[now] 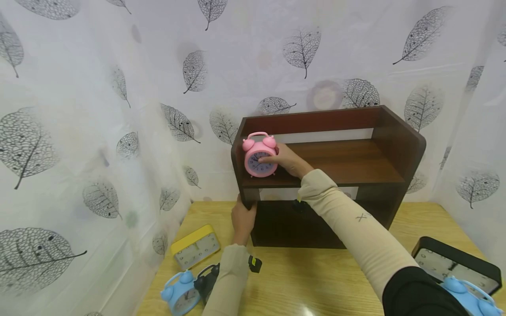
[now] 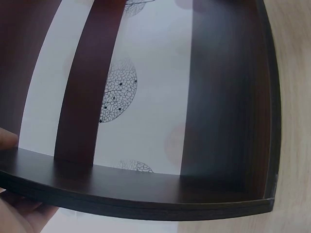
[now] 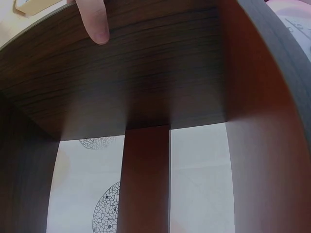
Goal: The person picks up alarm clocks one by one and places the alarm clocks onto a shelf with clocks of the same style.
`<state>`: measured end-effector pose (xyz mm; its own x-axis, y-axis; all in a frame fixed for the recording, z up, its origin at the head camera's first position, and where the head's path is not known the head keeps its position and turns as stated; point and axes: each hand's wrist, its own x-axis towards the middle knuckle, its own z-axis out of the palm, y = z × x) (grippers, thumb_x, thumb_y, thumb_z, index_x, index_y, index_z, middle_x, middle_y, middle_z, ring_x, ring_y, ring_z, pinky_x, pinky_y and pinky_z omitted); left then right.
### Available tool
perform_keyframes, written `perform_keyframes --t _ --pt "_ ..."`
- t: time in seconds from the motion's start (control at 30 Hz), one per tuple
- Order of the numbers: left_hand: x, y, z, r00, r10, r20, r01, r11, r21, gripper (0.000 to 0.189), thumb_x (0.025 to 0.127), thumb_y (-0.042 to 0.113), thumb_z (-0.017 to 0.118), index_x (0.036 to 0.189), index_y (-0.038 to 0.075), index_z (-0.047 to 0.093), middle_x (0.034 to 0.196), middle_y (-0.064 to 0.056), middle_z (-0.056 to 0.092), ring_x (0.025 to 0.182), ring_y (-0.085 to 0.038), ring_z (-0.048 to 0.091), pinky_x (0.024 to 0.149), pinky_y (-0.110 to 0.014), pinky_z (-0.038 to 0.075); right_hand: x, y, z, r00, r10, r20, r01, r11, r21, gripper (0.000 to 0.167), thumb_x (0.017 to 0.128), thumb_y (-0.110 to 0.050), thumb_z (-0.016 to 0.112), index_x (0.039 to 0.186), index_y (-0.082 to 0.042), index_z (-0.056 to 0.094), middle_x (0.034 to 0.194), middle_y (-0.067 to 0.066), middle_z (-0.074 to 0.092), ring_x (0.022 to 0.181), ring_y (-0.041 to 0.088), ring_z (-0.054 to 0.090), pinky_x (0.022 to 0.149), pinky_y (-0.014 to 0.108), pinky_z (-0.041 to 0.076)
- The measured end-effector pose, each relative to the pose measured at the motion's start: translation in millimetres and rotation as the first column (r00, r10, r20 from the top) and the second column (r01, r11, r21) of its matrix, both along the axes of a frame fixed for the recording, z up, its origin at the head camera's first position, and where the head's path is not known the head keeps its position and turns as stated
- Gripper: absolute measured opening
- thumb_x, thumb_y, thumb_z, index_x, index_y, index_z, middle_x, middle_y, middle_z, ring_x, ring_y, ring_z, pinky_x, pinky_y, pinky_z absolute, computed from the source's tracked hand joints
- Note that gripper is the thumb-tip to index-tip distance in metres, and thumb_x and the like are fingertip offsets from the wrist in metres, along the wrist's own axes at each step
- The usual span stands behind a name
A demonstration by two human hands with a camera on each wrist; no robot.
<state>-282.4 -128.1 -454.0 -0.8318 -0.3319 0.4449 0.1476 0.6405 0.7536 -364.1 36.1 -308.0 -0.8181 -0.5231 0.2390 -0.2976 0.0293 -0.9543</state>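
Note:
A pink twin-bell alarm clock (image 1: 254, 170) stands upright at the left end of the upper board of a dark brown wooden shelf (image 1: 344, 160). My right hand (image 1: 291, 161) holds the clock from its right side, thumb across the dial; the other fingers are mostly hidden behind it. Lower down, my left hand (image 1: 243, 220) grips the shelf's left side panel. In the left wrist view, fingers (image 2: 36, 213) show on the panel's outer side. A thumb (image 3: 95, 22) lies on its inner face in the right wrist view, where the pink clock (image 3: 294, 14) shows only partly.
Left on the light wood table (image 1: 308, 276) are a yellow rectangular clock (image 1: 196, 245), a blue twin-bell clock (image 1: 182, 295) and a dark one (image 1: 206, 283) partly behind my left sleeve. A black rectangular clock (image 1: 458, 265) and another blue clock (image 1: 470, 296) lie right. Leaf-print curtain (image 1: 118, 175) hangs behind.

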Motion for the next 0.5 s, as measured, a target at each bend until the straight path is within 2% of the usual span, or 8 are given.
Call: perform_keyframes --t 0.13,0.23,0.37,0.5 --pt "-1.2 -0.5 -1.4 1.0 -0.003 0.008 0.003 1.0 0.0 0.039 0.082 0.023 0.066 0.113 0.002 0.057 0.095 -0.025 0.069 0.086 -0.044 0.066 0.073 -0.055 0.049 -0.8 -1.5 -1.5 0.999 0.038 -0.008 -0.038 0.999 -0.021 0.041 0.081 -0.004 0.065 0.12 -0.004 0.051 0.104 -0.001 0.062 0.096 0.013 0.059 0.087 0.026 0.047" --pt "-1.0 -0.5 -2.1 1.0 -0.006 0.006 0.006 1.0 0.005 0.041 0.081 0.022 0.067 0.115 0.001 0.057 0.096 -0.025 0.069 0.086 -0.045 0.065 0.073 -0.055 0.049 -0.3 -2.6 -2.2 0.999 0.052 -0.008 -0.053 0.998 -0.035 0.039 0.081 -0.003 0.065 0.119 -0.004 0.052 0.101 -0.002 0.062 0.094 0.013 0.059 0.082 0.026 0.049" --pt "0.1 -0.3 -2.1 1.0 -0.007 0.006 0.007 1.0 0.005 0.042 0.081 0.023 0.066 0.116 0.001 0.056 0.095 -0.025 0.069 0.085 -0.045 0.065 0.072 -0.054 0.049 0.0 -2.9 -2.5 0.999 0.05 -0.004 -0.05 0.998 -0.041 0.039 0.081 -0.002 0.064 0.118 -0.004 0.052 0.098 -0.003 0.062 0.091 0.011 0.06 0.079 0.024 0.049" --pt "0.4 -0.2 -1.8 1.0 -0.003 0.006 0.003 1.0 -0.001 0.043 0.082 0.024 0.066 0.117 0.001 0.056 0.095 -0.025 0.069 0.085 -0.044 0.066 0.072 -0.054 0.05 0.6 -3.3 -1.2 0.999 0.044 -0.007 -0.044 0.998 -0.035 0.04 0.082 -0.002 0.063 0.12 -0.001 0.05 0.099 -0.003 0.062 0.093 0.01 0.059 0.082 0.024 0.048"
